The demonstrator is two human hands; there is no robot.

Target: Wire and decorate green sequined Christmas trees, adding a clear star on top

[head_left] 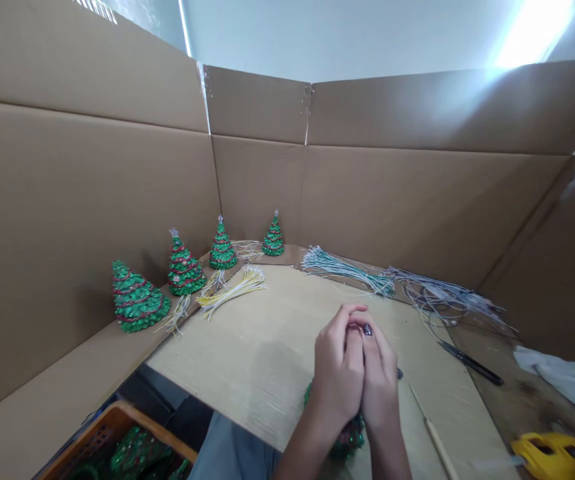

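My left hand (337,367) and my right hand (380,377) are pressed together above the board, fingers curled and thumbs side by side. Whatever lies between them, if anything, is hidden. Beneath my wrists a green glittery tree (350,437) shows in part on the board. An awl with a pale handle (437,443) lies to the right of my forearm. A small dark tip of something pokes out just right of my right hand.
Small green trees (185,267) stand along the left and back. Bundles of yellow-white wires (232,291), green-white wires (347,268) and grey wires (447,297) lie around the board (227,360). Scissors (470,363), white cloth (565,380) and a yellow tool (550,455) are right; an orange basket (155,433) is lower left.
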